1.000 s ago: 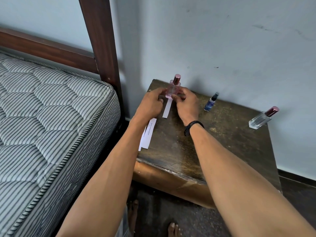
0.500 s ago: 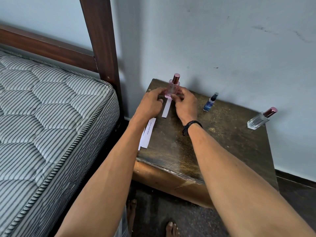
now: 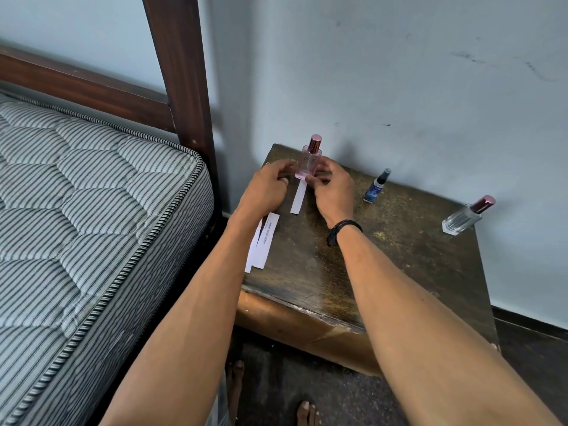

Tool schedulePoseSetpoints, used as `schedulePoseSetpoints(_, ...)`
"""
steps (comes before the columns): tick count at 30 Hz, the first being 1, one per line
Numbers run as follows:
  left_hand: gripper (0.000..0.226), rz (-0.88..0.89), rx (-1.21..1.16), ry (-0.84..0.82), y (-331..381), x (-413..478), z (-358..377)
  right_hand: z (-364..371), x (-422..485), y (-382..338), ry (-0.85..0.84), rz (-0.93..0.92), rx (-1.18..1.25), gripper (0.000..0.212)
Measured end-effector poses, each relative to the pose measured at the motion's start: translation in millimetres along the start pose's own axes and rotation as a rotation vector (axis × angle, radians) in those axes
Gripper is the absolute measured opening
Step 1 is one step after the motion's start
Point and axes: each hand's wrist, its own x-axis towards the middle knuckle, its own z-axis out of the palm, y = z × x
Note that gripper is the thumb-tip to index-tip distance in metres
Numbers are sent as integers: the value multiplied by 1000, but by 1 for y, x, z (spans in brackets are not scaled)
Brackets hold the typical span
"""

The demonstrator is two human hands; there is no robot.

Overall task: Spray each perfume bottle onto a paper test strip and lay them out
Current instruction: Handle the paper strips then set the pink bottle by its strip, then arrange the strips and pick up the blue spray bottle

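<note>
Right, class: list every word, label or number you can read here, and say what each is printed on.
"INITIAL SCENE SETUP" (small, sideways, so a probable reading): on the top paper strip of the loose pile.
Too blurred to read: dark letters on the front of the pink perfume bottle.
Nothing legible: the patterned label on the small blue bottle.
No text visible: the clear bottle.
</note>
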Motion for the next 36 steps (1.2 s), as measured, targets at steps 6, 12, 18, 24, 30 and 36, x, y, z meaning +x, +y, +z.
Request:
schedulePoseSetpoints(6, 48, -18, -13, 42, 0, 0, -6, -3, -3, -2, 11, 33, 16, 48)
schedulePoseSetpoints(12, 45, -12, 13, 97, 3, -16, -11, -9, -18, -4, 98, 129, 33, 49)
schedulePoseSetpoints(18, 38, 12, -2, 186, 5, -44, -17, -23, -53, -7, 80, 178, 86, 27)
schedulePoseSetpoints(24, 36, 44, -7, 217, 12, -75, -17, -32, -89, -9, -1, 118, 78, 17)
schedulePoseSetpoints(30, 36, 126, 128, 182, 3, -99, -18, -39, -122, -13, -54, 74, 19, 14)
schedulePoseSetpoints(36, 35, 133, 203, 173, -6, -112, -10, -45, -134, -15, -85, 51, -21, 8)
